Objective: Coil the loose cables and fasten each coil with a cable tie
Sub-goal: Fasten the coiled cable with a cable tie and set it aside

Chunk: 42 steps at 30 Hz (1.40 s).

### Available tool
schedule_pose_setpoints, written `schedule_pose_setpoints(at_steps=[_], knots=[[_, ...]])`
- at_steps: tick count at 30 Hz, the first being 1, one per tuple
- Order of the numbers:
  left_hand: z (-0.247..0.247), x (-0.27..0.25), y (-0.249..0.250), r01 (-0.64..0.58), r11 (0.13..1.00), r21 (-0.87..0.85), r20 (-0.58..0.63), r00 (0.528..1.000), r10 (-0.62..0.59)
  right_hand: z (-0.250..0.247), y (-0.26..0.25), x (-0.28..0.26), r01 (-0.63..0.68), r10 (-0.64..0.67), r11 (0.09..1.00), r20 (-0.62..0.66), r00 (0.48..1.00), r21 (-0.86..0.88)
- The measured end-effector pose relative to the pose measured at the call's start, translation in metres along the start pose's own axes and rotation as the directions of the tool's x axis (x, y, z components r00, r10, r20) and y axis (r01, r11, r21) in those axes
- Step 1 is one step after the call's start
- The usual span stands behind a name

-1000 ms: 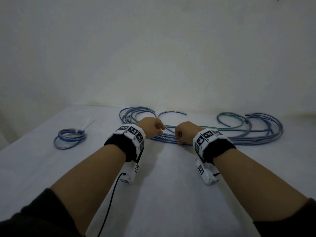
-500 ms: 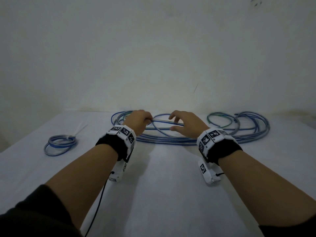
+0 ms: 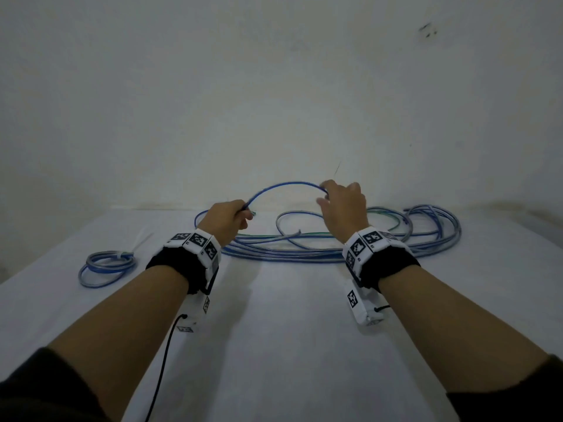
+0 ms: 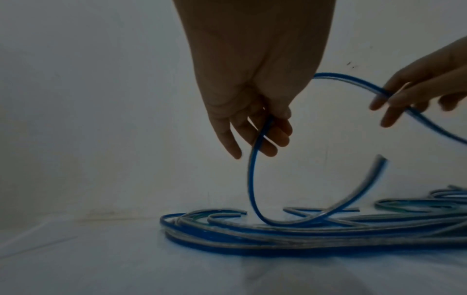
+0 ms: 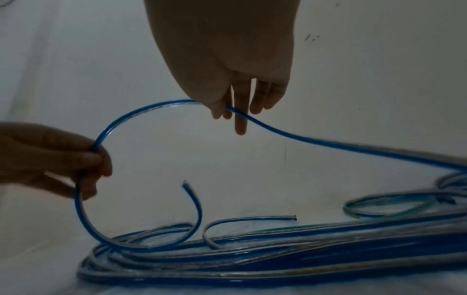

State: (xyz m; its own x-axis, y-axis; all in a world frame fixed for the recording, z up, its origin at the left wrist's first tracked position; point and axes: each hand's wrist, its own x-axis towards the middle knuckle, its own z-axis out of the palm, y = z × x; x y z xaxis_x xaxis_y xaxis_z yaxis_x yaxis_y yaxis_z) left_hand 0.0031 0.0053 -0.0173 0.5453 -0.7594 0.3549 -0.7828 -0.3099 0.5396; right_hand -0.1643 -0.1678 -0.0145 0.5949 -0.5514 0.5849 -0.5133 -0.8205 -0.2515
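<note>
Both hands [image 3: 225,219] [image 3: 342,205] have risen off the white worktop [image 3: 289,315], fingers pinching 1 blue plastic-sheathed cable [image 3: 283,186] into an arch, seemingly starting its first coil.

Bare indoor room: blank white wall [image 3: 274,86], white-covered table [image 3: 289,330].

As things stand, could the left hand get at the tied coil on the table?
Probably not yet: the left hand grips the blue cable, though nothing lies between it and the tied coil.
</note>
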Motion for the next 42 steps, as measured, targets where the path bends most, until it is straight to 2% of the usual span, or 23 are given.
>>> schedule_pose_setpoints(at_steps=[2,5,8,10,14,16,18,19,21,23,25,27,28,32,37,40,42], knots=[[-0.001,-0.001,0.009,-0.042,0.999,-0.02,-0.001,0.999,0.042,-0.001,-0.008,-0.002,0.047,-0.048,0.998,-0.018,0.999,-0.049],[-0.004,-0.001,0.02,-0.119,0.993,-0.003,0.008,0.993,0.119,-0.001,-0.016,-0.004,0.135,-0.123,0.988,-0.143,0.982,0.073],[-0.007,-0.002,0.027,-0.175,0.984,0.018,0.002,0.985,0.175,0.0,-0.021,-0.005,0.265,-0.244,0.961,-0.216,0.945,0.073],[-0.008,-0.002,0.029,-0.198,0.98,-0.01,-0.012,0.98,0.198,-0.003,-0.023,-0.004,0.267,-0.234,0.954,-0.218,0.947,0.134],[-0.01,-0.005,0.028,-0.155,0.98,-0.124,0.015,0.987,0.158,-0.005,-0.022,-0.004,0.168,-0.098,0.926,-0.213,0.972,0.339],[-0.01,-0.007,0.023,-0.099,0.979,-0.176,0.131,0.984,0.123,-0.005,-0.018,-0.001,0.03,0.069,0.88,-0.189,0.98,0.474],[-0.01,-0.01,0.016,-0.006,0.97,-0.244,0.272,0.959,0.075,-0.005,-0.011,0.004,-0.125,0.229,0.814,-0.116,0.966,0.567],[-0.01,-0.012,0.013,0.04,0.96,-0.278,0.321,0.945,0.054,-0.004,-0.008,0.006,-0.177,0.274,0.791,-0.081,0.958,0.585],[-0.01,-0.013,0.011,0.088,0.935,-0.343,0.346,0.937,0.038,-0.002,-0.002,0.007,-0.233,0.292,0.783,-0.01,0.956,0.576],[-0.012,-0.014,0.016,0.065,0.914,-0.4,0.276,0.96,0.053,-0.001,0.0,0.003,-0.226,0.239,0.834,0.038,0.97,0.504],[-0.014,-0.012,0.024,-0.019,0.906,-0.423,0.112,0.991,0.073,0.0,0.002,-0.001,-0.179,0.161,0.889,0.079,0.984,0.422],[-0.016,-0.008,0.031,-0.094,0.899,-0.427,-0.045,0.996,0.083,0.0,0.003,-0.005,-0.156,0.124,0.918,0.108,0.986,0.366],[-0.017,-0.006,0.034,-0.114,0.899,-0.422,-0.082,0.993,0.087,0.0,0.003,-0.006,-0.151,0.117,0.924,0.115,0.986,0.351],[-0.019,-0.003,0.046,-0.119,0.903,-0.414,-0.054,0.993,0.106,0.0,-0.005,-0.01,-0.051,0.003,0.865,0.097,0.995,0.499],[-0.021,-0.004,0.057,-0.094,0.919,-0.383,0.044,0.992,0.12,-0.005,-0.011,-0.008,0.103,-0.058,0.952,-0.16,0.986,0.29],[-0.021,-0.005,0.062,-0.122,0.936,-0.33,0.038,0.989,0.142,-0.003,-0.02,-0.005,0.25,-0.207,0.918,-0.166,0.964,0.309],[-0.019,-0.005,0.062,-0.117,0.934,-0.338,0.052,0.988,0.142,-0.002,-0.021,-0.003,0.283,-0.211,0.879,-0.219,0.953,0.383]])
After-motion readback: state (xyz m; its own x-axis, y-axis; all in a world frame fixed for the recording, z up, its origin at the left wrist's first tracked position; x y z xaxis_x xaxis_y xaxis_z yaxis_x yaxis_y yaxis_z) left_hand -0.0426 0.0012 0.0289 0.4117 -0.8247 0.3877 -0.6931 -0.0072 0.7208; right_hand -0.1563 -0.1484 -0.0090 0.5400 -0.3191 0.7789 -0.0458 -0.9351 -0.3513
